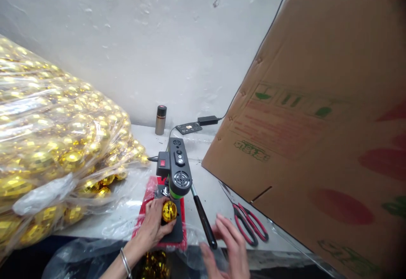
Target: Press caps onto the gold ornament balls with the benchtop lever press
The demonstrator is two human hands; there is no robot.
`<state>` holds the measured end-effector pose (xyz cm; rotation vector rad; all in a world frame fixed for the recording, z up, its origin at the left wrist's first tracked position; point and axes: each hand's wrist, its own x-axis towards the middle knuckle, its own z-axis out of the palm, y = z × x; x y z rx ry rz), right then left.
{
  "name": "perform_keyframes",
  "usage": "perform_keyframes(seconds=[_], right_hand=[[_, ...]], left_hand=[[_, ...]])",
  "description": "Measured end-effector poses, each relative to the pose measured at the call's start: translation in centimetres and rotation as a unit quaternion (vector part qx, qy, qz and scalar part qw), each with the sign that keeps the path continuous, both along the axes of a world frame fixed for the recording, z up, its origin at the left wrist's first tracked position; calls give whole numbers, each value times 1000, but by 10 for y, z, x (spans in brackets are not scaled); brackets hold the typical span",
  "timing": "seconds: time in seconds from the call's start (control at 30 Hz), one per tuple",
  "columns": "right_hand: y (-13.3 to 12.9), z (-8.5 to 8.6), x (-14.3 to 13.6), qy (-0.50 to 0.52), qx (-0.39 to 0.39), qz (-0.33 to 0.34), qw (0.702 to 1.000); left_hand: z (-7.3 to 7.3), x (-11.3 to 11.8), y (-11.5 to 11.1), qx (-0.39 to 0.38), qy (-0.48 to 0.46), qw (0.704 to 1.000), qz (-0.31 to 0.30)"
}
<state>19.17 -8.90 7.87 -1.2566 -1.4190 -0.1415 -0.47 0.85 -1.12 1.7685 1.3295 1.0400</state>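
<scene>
My left hand (155, 222), with a silver bangle on its wrist, has its thumb and fingers closed around a small gold faceted ball (169, 211). The ball is low at the front of a black bench machine (180, 164), over its dark base plate (173, 235). A black-handled lever (204, 217) slants down from the machine's right side. Beside the end of that lever is my right hand (230, 247), slightly blurred, fingers apart and nothing in it. Whether it touches the handle I cannot tell.
A clear plastic bag (63, 143) of gold balls bulges at left. A large cardboard box (311, 122) leans at right, beside red-handled scissors (250, 224). Behind the machine are a bottle (160, 120), a dark flat card-like item (189, 128) and a power adapter (207, 120). More gold pieces (155, 265) lie below the table edge.
</scene>
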Motion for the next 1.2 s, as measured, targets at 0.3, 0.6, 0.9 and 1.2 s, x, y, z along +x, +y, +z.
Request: perform_keyframes(seconds=[0.3,0.6,0.9,1.2], right_hand=[[55,64,-27,-74,61,169,981],[44,29,-60,34,49,64,996],[47,28,-75,118,69,37,990],[48,28,-85,148,68,10,987]], left_hand=[[1,4,-2,-18,42,999,-25],[7,8,-6,-22,58,998,-23],[13,8,-7,-28,85,995,-32],[3,8,-8,-24,77,996,-37]])
